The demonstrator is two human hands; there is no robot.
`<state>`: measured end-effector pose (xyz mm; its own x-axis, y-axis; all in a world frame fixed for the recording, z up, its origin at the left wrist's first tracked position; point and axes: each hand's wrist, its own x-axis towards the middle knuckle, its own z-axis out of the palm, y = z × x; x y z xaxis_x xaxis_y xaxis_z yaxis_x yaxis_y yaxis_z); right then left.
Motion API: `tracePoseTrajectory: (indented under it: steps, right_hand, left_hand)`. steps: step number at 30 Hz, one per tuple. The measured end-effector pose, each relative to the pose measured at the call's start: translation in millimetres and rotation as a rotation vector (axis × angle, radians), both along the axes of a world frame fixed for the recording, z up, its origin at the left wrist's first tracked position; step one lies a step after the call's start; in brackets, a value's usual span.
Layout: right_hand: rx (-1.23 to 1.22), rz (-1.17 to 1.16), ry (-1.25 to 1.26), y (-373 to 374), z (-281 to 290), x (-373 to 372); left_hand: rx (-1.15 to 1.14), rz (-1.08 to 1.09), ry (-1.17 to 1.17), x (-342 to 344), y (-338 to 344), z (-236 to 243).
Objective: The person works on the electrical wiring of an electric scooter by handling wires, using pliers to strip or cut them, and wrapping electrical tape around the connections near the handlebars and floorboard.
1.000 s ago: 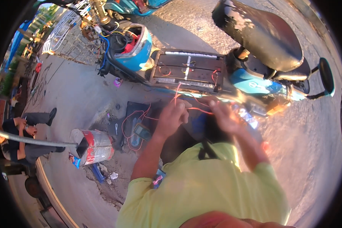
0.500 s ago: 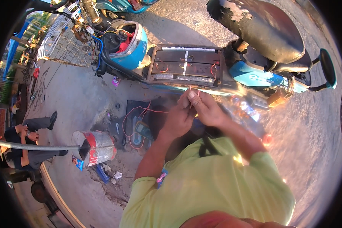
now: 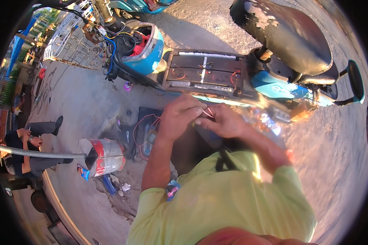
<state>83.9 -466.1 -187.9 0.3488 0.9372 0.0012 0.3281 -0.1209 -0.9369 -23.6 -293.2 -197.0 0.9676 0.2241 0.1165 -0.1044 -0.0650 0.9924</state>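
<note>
My left hand (image 3: 180,116) and my right hand (image 3: 223,120) meet in front of my chest, both pinching a thin red wire (image 3: 208,112) between their fingertips. The wire trails down and left in loops (image 3: 145,122) toward a small multimeter (image 3: 150,138) lying on a dark mat (image 3: 141,126) on the ground. Just beyond my hands stands a blue electric scooter (image 3: 274,87) with its floor panel off, showing black batteries (image 3: 204,72) with red leads in the open bay.
The scooter's black seat (image 3: 290,34) is raised at upper right. A red and white bucket (image 3: 104,157) lies tipped at left, with litter near it. A seated person (image 3: 26,145) is at far left. A metal fence (image 3: 75,45) and another vehicle stand behind.
My hands first came together from apart, then dropped a little lower and closer to my chest, still holding the red wire. The wire's visible length between them has shortened.
</note>
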Motion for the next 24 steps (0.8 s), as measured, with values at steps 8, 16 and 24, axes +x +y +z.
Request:
tracePoseTrajectory:
  steps: [8, 16, 24]
  right_hand:
    - [-0.096, 0.021, -0.116, -3, -6, 5]
    - [-0.032, -0.106, -0.15, -2, -10, 3]
    - [0.063, -0.24, 0.037, -16, -15, -4]
  left_hand:
    - [0.058, 0.034, -0.055, 4, -12, -3]
    - [0.42, 0.182, -0.115, 7, -28, -4]
    - [0.014, 0.217, -0.081, 8, -14, -9]
